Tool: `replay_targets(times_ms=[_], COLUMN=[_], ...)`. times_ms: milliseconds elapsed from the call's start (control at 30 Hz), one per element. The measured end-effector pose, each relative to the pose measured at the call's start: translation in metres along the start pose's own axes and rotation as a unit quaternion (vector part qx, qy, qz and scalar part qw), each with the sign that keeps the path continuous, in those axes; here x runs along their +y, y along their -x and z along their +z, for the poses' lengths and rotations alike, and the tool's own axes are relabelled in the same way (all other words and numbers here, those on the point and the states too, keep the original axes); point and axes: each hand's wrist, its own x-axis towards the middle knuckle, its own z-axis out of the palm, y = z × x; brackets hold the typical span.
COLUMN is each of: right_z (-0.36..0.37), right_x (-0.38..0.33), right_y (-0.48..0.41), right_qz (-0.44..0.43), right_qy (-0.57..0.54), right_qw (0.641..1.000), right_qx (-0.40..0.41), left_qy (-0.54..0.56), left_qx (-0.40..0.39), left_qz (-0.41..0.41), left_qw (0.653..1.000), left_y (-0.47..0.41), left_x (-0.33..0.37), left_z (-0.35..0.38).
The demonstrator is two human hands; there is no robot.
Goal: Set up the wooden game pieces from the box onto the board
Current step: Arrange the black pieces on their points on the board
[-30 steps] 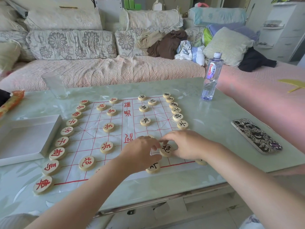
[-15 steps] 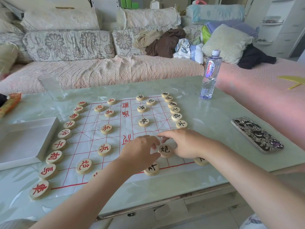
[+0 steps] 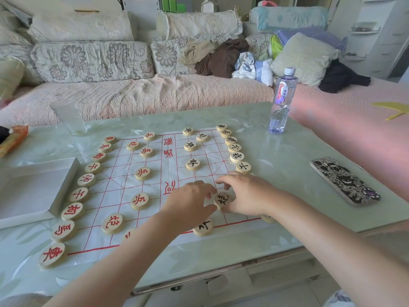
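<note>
A white paper board with red grid lines lies on the green table. Round wooden pieces with red characters run down its left side, pieces with black characters down its right. Both hands meet over the board's near right part. My right hand pinches a black-lettered piece that lies on the board. My left hand has curled fingers at that piece's left edge; whether it touches it is unclear. Another black-lettered piece lies just in front of my left hand. The white box sits left of the board.
A water bottle stands at the table's far right. A phone in a patterned case lies on the right. A clear glass stands at the far left, an orange packet beyond the box. A sofa runs behind the table.
Both hands have stayed at the same black-lettered piece, with only small finger shifts. The view has tilted slightly.
</note>
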Motion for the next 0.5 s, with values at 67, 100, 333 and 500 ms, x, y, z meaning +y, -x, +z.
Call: replay_targets(times_ms=[67,100,333,500], right_z=[0.0015,0.0021,0.0041,0.0046], right_x=[0.0012,0.0017,0.0061,0.0051], right_y=[-0.0008,-0.0010,-0.0009,-0.0035], right_qz=[-0.002,-0.009,-0.009,-0.015], right_qy=[-0.006,-0.018,-0.019,-0.017], right_qw=[1.000,1.000,1.000,1.000], right_qx=[0.001,-0.003,-0.008,-0.014], left_qy=[-0.006,-0.008,-0.015,-0.008], left_qx=[-0.002,-0.004,-0.011,-0.005], left_qz=[0.006,0.006,0.013,0.003], left_qw=[1.000,1.000,1.000,1.000], left_y=[-0.0014,-0.0021,-0.0039,-0.0034], left_x=[0.0014,0.0022,0.0031,-0.0002], left_z=[0.0014,0.0018,0.0035,0.0041])
